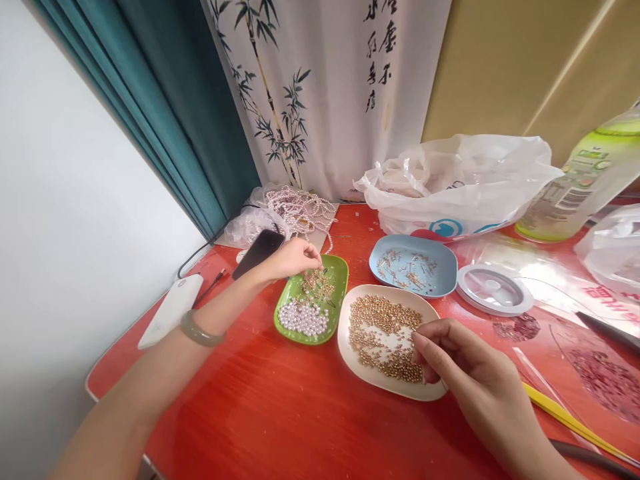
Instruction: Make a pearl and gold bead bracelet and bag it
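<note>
My left hand (299,257) reaches over the far edge of a green tray (342,272), its fingertips pinched together above a small heap of gold pieces (317,285). White pearl beads (303,319) fill the near part of that tray. My right hand (463,363) is closed in a pinch at the right rim of a cream plate (367,381). Many round gold beads (385,313) lie spread on the plate. Whatever sits between the fingertips of either hand is too small to make out. Behind the plate, a blue tray (447,270) contains thin gold and silver pins (413,280).
Strands of pink beads (300,207) lie at the back left near a dark phone (260,253) and a white power bank (173,310). A plastic bag (465,187), a bottle (580,180) and a grey-white spool (495,290) stand right. Yellow-handled tweezers or pliers (565,417) lie beside my right wrist.
</note>
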Available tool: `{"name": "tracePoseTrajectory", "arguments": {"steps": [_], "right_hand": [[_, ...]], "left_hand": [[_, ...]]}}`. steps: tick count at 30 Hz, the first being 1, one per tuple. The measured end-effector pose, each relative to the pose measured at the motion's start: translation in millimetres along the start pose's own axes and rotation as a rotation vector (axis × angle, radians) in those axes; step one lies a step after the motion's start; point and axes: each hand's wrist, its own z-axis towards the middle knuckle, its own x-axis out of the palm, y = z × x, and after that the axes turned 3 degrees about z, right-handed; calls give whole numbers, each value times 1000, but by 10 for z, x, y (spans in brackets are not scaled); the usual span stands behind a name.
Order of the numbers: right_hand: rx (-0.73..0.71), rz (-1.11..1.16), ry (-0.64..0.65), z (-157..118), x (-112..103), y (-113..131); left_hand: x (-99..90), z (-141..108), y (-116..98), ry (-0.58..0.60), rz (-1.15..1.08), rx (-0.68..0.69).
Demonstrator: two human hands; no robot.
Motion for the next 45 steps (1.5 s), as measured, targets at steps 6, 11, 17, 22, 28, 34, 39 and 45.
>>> {"name": "tracePoseTrajectory", "arguments": {"steps": [6, 11, 17, 22, 28, 34, 39, 45], "right_hand": [[11, 19, 2, -12, 0, -17], [12, 28, 10, -13, -1, -17], [18, 29, 2, -8, -5, -13], [25, 50, 1, -7, -4, 4], [30, 53, -8, -1, 7, 18], [20, 62, -1, -6, 7, 2], [18, 40, -1, -3, 5, 0], [20, 54, 16, 0, -2, 34]], "left_hand": [[3, -17, -24, -35, 212, 122], [97, -9, -13, 36, 368, 136], [124, 20, -5, 39, 459, 148], [82, 34, 6, 64, 381, 92], [7, 13, -32, 45, 285, 109], [76, -33, -56, 24, 517, 198], [157, -30, -62, -32, 588, 204], [34, -28, -129, -20, 242, 77]]}}
